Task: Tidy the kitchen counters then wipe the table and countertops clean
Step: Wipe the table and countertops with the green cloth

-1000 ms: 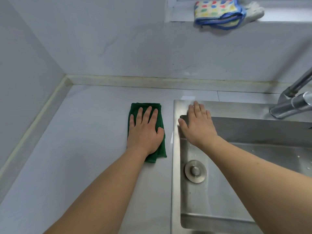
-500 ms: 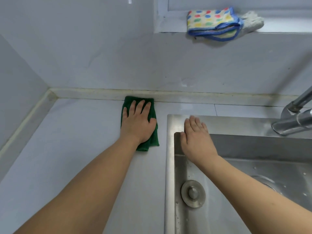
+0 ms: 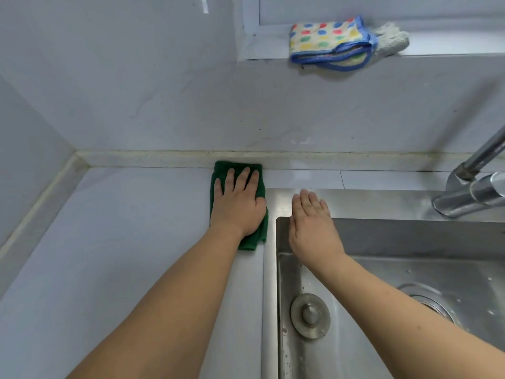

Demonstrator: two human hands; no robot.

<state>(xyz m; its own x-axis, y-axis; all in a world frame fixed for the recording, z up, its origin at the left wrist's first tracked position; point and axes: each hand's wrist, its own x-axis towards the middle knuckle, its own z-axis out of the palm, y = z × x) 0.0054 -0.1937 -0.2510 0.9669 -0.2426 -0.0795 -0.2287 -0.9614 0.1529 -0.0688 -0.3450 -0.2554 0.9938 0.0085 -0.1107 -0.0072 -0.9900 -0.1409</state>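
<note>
The steel sink (image 3: pixel 355 203) holds a round drain plug (image 3: pixel 310 315) on its floor and a drain opening (image 3: pixel 429 299) partly hidden by the right forearm. The left hand (image 3: pixel 239 206) presses flat, fingers (image 3: pixel 243 176) straight, on the folded green cloth (image 3: pixel 218 173) lying on the table (image 3: pixel 123 228) against the back ledge, just beside the sink. The right hand (image 3: pixel 313 228) rests open on the sink's rim. The faucet (image 3: pixel 472 190) is cut off at the right edge. A dotted cloth (image 3: pixel 328 42) lies on the windowsill (image 3: pixel 451 47).

I'm looking at a home kitchen: a steel sink (image 3: pixel 382 206) with a tap (image 3: pixel 472 187) at right, a pale counter (image 3: pixel 109 242), and cloths (image 3: pixel 330 42) on the far windowsill.
</note>
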